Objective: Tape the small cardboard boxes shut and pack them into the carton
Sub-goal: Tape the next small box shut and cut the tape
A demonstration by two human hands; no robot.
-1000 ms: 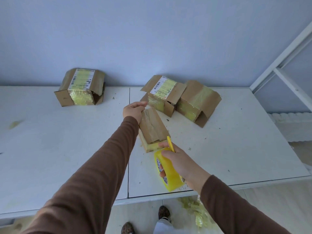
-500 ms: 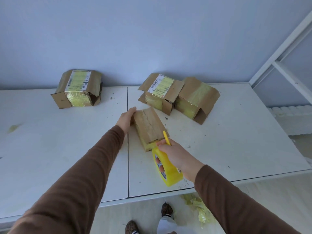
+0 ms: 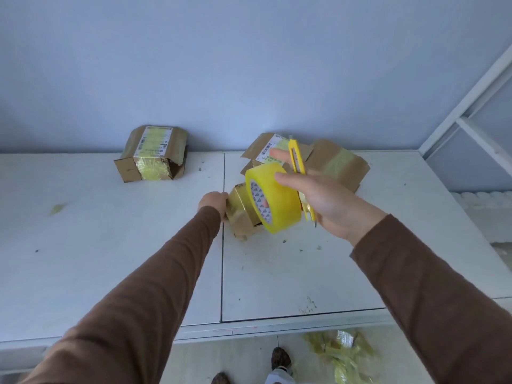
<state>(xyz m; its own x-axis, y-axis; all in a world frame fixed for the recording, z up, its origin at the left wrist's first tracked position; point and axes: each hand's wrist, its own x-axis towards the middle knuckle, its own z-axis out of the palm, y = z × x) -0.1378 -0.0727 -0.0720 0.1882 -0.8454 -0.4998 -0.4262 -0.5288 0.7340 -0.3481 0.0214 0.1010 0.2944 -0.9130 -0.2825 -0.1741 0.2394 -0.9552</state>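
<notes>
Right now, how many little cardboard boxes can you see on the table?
4. One box sits far left by the wall, two, a labelled box and a plain box, lie partly behind the right hand, one under the left hand.

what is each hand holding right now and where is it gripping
The right hand holds the yellow tape roll, fingers through its core, plus a yellow utility knife against its palm. The left hand grips the small cardboard box at its left end.
</notes>
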